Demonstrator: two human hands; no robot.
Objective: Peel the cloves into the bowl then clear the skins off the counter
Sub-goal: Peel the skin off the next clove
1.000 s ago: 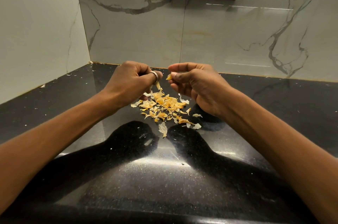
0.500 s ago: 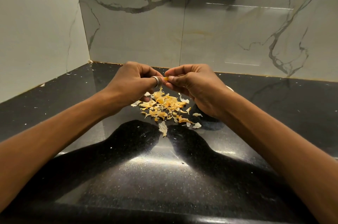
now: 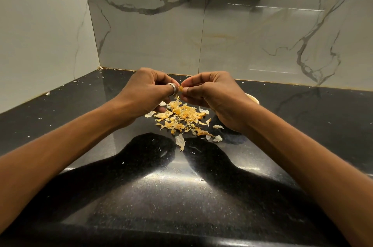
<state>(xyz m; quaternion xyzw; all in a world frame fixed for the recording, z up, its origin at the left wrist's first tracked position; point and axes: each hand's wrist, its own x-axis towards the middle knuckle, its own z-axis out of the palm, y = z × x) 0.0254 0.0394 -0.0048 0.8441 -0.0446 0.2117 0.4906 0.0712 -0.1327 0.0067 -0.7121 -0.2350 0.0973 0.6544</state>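
Above black counter [image 3: 181, 196], left hand [image 3: 149, 93] and right hand [image 3: 214, 95] pinch clove [image 3: 181, 88].

One left hand [image 3: 144, 93], one right hand [image 3: 215, 96], one clove [image 3: 181, 88], one ring [image 3: 173, 89], one bowl [image 3: 253, 99] and one heap of skins [image 3: 181, 117] are counted.

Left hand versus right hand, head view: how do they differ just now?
The left hand wears a silver ring; the right hand shows none. The right hand covers most of the bowl, only its rim showing; the left hand hangs over the counter at the edge of the skins. Shared: both are curled, knuckles up, pinching the same small yellow piece.
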